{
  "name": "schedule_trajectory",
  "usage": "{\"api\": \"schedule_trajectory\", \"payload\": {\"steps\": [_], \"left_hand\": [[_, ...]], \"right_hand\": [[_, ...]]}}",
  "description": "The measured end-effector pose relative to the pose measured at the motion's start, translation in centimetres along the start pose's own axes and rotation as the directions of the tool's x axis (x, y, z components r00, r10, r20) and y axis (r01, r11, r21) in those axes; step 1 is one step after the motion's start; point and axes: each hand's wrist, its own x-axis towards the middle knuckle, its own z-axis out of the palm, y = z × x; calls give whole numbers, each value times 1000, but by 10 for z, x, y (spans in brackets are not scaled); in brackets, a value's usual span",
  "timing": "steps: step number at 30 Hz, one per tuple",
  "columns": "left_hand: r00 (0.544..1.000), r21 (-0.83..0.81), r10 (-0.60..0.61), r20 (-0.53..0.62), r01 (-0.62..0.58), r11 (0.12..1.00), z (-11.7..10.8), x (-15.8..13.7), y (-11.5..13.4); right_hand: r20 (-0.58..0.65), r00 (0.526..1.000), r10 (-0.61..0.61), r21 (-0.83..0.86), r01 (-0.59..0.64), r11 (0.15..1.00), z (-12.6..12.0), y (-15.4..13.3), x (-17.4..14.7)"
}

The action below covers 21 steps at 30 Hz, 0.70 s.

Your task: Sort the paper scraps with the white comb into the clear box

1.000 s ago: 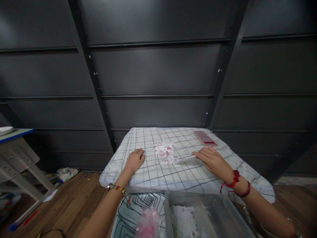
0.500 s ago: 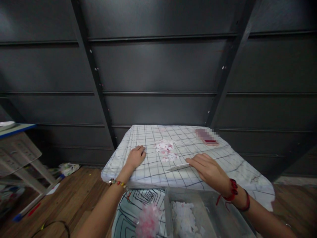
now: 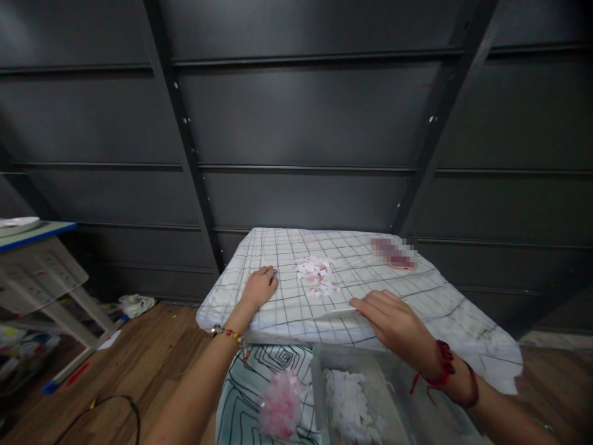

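My left hand (image 3: pixel 260 286) lies palm down on the checked white cloth (image 3: pixel 278 244), fingers stretched out and holding nothing. To its right is a small pile of white and pink paper scraps (image 3: pixel 315 272). My right hand (image 3: pixel 386 315) pinches a thin white sheet (image 3: pixel 337 310) at its edge, just above the cloth on the near side of the scraps. Seen nearly edge-on, the sheet could be paper or card. Below the right wrist stands a clear plastic box (image 3: pixel 317 389) with white scraps (image 3: pixel 347 402) inside.
A clear bag of pink bits (image 3: pixel 280 405) sits on a patterned teal surface (image 3: pixel 236 395) beside the box. A blurred-out phone-like item (image 3: pixel 393 254) lies at the cloth's back right. A dark panelled wall (image 3: pixel 296 117) rises behind; a blue-edged desk (image 3: pixel 41 235) stands left.
The view has shifted slightly, so everything sits a little further right and higher. The sheet in my right hand now shows flatter, more edge-on. My left hand stays on the cloth.
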Motion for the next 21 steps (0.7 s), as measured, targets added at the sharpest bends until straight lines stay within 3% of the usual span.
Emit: {"api": "schedule_trajectory", "payload": {"steps": [4,13,21], "left_hand": [[1000,-14,-9,10,9,1000,-2,-1,1],[1000,-16,-7,6,8,1000,-3,-1,2],[1000,-4,-3,19,3,1000,-2,0,0]], "right_hand": [[4,1000,21,47,-21,999,-3,-8,3],[-5,1000,14,-20,-15,1000,5,3,8],[22,995,94,-170,-89,981,12,31,6]]}}
